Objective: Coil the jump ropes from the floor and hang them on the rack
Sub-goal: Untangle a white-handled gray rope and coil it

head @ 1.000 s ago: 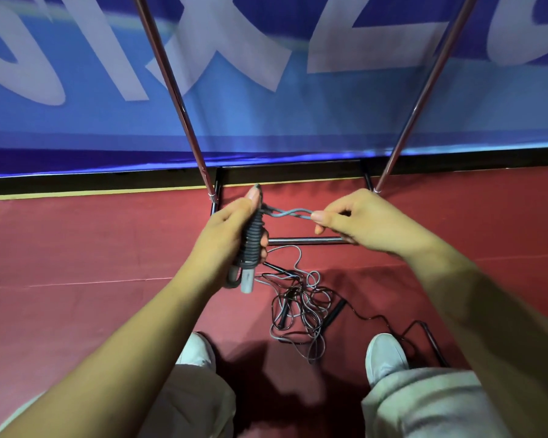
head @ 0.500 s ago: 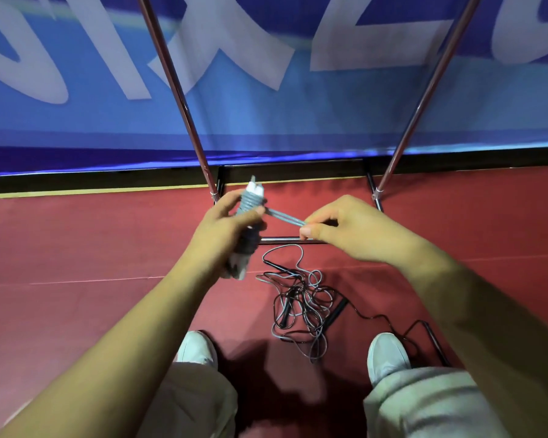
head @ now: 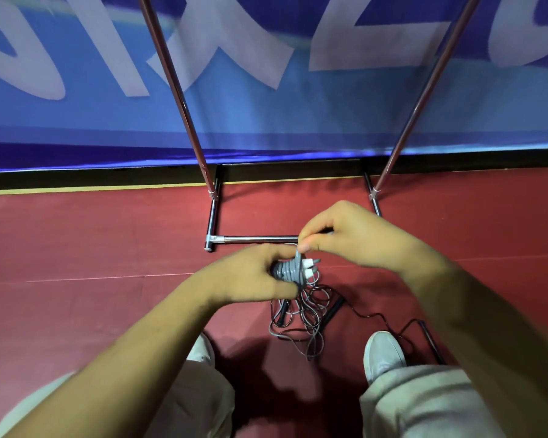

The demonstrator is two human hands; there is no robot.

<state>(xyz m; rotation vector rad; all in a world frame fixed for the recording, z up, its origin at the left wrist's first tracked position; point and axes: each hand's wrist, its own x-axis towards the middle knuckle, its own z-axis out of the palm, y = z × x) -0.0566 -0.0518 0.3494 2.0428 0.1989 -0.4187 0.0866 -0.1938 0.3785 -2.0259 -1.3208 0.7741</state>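
1. The left hand (head: pixel 250 275) curls round a grey jump rope (head: pixel 288 270), whose cord is wound in tight turns about its two handles. The fingers are pressed close together over the bundle.
2. The white handle ends (head: pixel 309 268) stick out to the right of that fist.
3. The right hand (head: pixel 358 238) sits just above and to the right of the bundle. Its thumb and forefinger pinch the loose end of the grey cord, and the other fingers are tucked in behind.
4. The bundle is held in the air over the red floor (head: pixel 76 248), a little nearer than the base bar (head: pixel 257 239) of the rack.
5. Right under the hands a tangle of ropes (head: pixel 301 320) lies on the floor, with black handles (head: pixel 334 308) in it. One thin black cord trails off to the right.
6. The rack's two poles (head: pixel 178 96) rise slanting from the base, in front of a blue banner (head: pixel 282 115) on the far side.
7. A white shoe (head: pixel 383 352) stands just right of the tangle.
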